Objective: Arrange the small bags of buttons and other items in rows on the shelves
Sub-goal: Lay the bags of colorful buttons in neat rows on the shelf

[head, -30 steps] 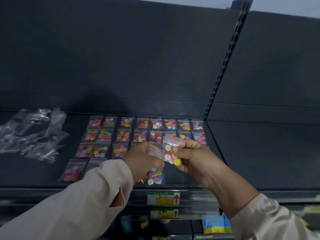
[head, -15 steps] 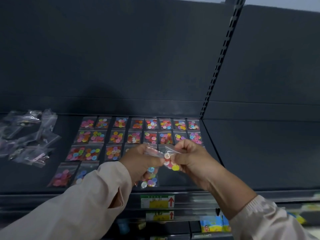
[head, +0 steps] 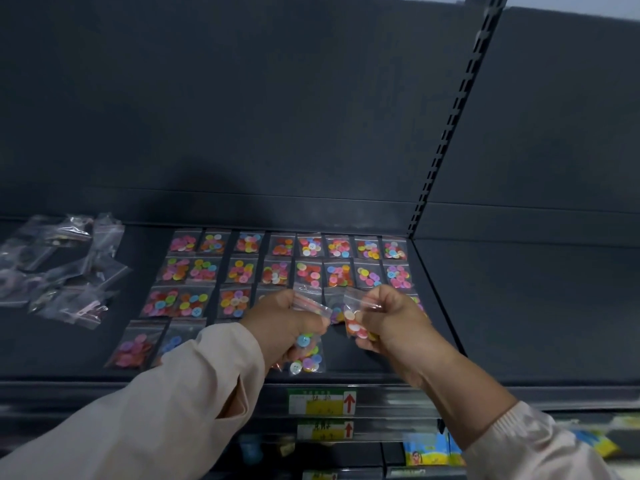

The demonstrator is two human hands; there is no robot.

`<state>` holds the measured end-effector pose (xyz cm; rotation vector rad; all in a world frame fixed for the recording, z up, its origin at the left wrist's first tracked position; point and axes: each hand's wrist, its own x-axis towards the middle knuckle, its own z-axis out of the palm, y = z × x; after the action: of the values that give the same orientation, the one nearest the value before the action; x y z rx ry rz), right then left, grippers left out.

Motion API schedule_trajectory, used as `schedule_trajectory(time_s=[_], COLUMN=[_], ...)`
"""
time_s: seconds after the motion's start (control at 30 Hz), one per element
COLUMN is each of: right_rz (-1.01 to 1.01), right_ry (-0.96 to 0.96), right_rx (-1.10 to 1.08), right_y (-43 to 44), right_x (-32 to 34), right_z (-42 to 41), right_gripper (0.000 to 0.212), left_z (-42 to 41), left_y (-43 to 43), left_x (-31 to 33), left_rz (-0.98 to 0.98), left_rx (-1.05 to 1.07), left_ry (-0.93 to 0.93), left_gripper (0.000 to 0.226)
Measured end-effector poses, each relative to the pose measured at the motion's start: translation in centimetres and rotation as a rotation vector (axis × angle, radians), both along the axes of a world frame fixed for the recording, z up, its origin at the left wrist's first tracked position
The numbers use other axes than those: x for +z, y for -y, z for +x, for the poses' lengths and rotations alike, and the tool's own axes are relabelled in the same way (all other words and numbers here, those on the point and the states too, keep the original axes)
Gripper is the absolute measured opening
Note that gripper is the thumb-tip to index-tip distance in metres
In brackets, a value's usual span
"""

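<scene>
Small clear bags of coloured buttons (head: 310, 273) lie in neat rows on the dark shelf (head: 374, 355). My left hand (head: 282, 323) grips a bunch of button bags (head: 308, 356) that hang below its fingers over the shelf's front. My right hand (head: 388, 318) pinches a single button bag (head: 355, 323) with red, white and yellow buttons, held just right of the left hand. Both hands hover above the third row, hiding part of it. A fourth row starts at the front left with a pink button bag (head: 133, 348).
A loose heap of clear bags with dark items (head: 59, 271) lies on the shelf's left part. A slotted upright (head: 446, 133) divides this bay from the right bay (head: 519, 306). Price labels (head: 322, 401) sit on the shelf's front edge, with lower shelves beneath.
The right hand has pulled the single bag away from the left hand's bunch, and the two hands now stand apart. The view has shifted slightly.
</scene>
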<state>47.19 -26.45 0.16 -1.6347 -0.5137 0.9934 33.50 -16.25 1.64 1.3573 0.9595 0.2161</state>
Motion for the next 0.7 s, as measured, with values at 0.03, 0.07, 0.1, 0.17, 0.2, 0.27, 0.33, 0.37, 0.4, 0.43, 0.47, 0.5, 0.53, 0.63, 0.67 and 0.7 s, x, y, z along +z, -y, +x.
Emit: schedule_trajectory(time_s=[0.03,0.07,0.1,0.17,0.2,0.27,0.33,0.37,0.4,0.43,0.47,0.5,0.53,0.63,0.67,0.7], right_rz=[0.02,0.042,0.063,0.104,0.125,0.155,0.165,0.155,0.134,0.107,0.08,0.053,0.027,-0.056,-0.081,-0.104], right_ry=[-0.031,-0.053,-0.063,-0.059,-0.056,-0.053,-0.073,-0.082,-0.086,-0.087,-0.086,-0.084,-0.082,-0.064,-0.05,-0.03], right_rx=[-0.003,-0.003,0.0,0.011,0.015,0.013,0.004,-0.005,-0.018,-0.03,-0.042,-0.053,-0.064,-0.098,-0.105,-0.112], right_y=[0.0,0.0,0.1,0.1,0.1,0.2,0.4,0.5,0.7,0.8,0.9,1.0,1.0,1.0,1.0,1.0], right_x=[0.1,0.3,0.4,0.5,0.6,0.7,0.8,0.9,0.8,0.7,0.6,0.4,0.3,-0.1,-0.3,-0.4], right_z=[-0.1,-0.3,-0.4,-0.9,-1.2,-1.5,-1.3,-1.1,-0.9,-0.7,-0.5,-0.3,-0.2,0.3,0.5,0.7], right_gripper=[0.022,0.021,0.02,0.023,0.025,0.024,0.016,0.012,0.01,0.008,0.008,0.008,0.009,0.009,0.009,0.008], left_z=[0.0,0.1,0.1,0.3,0.5,0.7,0.7,0.6,0.5,0.3,0.2,0.1,0.0,-0.3,-0.5,-0.7], left_y=[0.1,0.3,0.5,1.0,1.3,1.7,1.6,1.5,1.5,1.4,1.4,1.4,1.5,1.5,1.4,1.3], left_x=[0.1,0.1,0.1,0.2,0.2,0.1,0.0,0.0,0.0,0.0,0.0,0.0,0.1,0.0,-0.1,-0.1], left_rz=[0.005,0.006,0.005,0.019,0.042,0.125,0.21,0.23,0.241,0.249,0.256,0.264,0.273,0.273,0.259,0.24], left_rx=[-0.003,-0.004,-0.01,-0.042,-0.057,-0.061,-0.066,-0.074,-0.085,-0.098,-0.113,-0.128,-0.144,-0.143,-0.118,-0.089], left_ry=[-0.007,-0.01,-0.009,-0.011,-0.009,-0.022,-0.072,-0.095,-0.11,-0.121,-0.13,-0.139,-0.152,-0.192,-0.195,-0.196], left_gripper=[0.016,0.018,0.021,0.024,0.023,0.023,0.026,0.026,0.026,0.026,0.026,0.027,0.029,0.032,0.031,0.03])
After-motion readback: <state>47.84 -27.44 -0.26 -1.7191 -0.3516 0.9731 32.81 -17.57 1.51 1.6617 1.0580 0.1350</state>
